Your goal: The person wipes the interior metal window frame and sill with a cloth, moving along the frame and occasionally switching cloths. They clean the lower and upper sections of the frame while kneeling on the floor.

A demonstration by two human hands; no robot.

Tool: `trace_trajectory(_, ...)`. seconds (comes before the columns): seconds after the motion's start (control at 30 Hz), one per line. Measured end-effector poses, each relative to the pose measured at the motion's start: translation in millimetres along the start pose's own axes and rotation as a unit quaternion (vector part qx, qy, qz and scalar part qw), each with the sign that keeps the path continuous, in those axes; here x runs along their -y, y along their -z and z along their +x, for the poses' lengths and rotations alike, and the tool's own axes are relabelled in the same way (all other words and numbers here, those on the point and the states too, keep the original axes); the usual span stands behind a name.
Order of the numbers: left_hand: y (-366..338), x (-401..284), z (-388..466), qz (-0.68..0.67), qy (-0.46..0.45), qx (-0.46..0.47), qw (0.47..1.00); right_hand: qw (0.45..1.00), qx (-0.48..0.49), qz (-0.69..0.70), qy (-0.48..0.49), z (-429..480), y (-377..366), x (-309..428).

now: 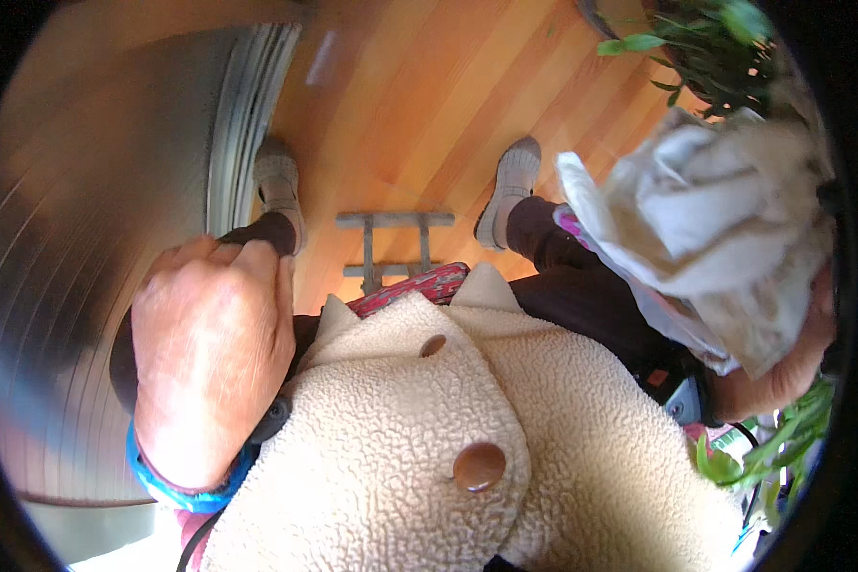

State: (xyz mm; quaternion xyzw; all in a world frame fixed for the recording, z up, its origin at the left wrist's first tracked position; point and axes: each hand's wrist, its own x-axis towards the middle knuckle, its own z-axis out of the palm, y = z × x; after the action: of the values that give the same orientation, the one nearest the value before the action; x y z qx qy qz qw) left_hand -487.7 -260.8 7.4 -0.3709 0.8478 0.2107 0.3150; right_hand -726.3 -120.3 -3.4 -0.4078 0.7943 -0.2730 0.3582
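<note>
My left hand (pixel 211 343) is at the left, back of the hand up, its fingers curled and their tips hidden beneath it; whether it holds anything cannot be seen. A blue band circles that wrist. At the right rim, my right hand (pixel 779 382) grips a crumpled, stained white cloth (pixel 722 207) from below. The cloth is bunched up and hangs over the right side of my lap. Between the hands lies the front of a cream fleece garment (pixel 415 429) with brown buttons.
A dark, glossy ridged surface (pixel 79 300) fills the left side, with a pale grooved edge (pixel 250 121). Below are a wooden floor (pixel 400 93), a grey metal stand (pixel 395 220) and my two shoes. Green plants (pixel 722 57) stand at the upper right and lower right.
</note>
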Motion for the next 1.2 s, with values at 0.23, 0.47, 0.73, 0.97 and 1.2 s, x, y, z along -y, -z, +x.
trace_trajectory(0.23, 7.3, -6.5, -2.6, -0.182, -0.213, -0.173, 0.944, 0.983, -0.027, 0.181, -0.002, -3.1, 15.7, 41.2)
trace_trajectory(0.47, 9.6, -27.8, 28.1, -0.454, -0.322, -0.194, 0.808, 0.948, 0.102, 0.302, 0.011, 22.7, -11.9, 61.6)
trace_trajectory(0.73, 12.1, -28.7, 43.9, -0.538, -0.249, -0.313, 0.742, 0.943, 0.202, 0.258, 0.056, 42.8, -26.0, 60.8)
trace_trajectory(0.97, 9.6, -3.5, 46.5, -0.589, -0.193, -0.370, 0.692, 0.921, 0.242, 0.294, 0.088, 39.0, -48.9, 65.9)
trace_trajectory(1.2, 8.7, 63.9, 47.9, -0.668, -0.096, -0.473, 0.566, 0.963, 0.112, 0.168, 0.180, 35.6, -52.4, 137.4)
